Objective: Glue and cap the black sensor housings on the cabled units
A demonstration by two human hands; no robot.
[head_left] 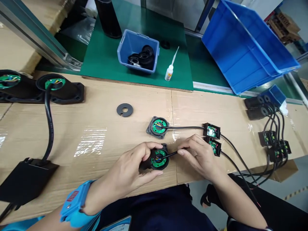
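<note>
Cardboard-brown counter, seen from above. My left hand curls around a round black housing with a green circuit board inside, fingers and thumb closed on its rim, at the counter's near edge. My right hand, just right of the housing, pinches the thin black cable leaving the board. Just beyond the housing lies a second housing. Further beyond and left lies a flat black ring. Well beyond stand a small blue bin and a glue bottle.
</note>
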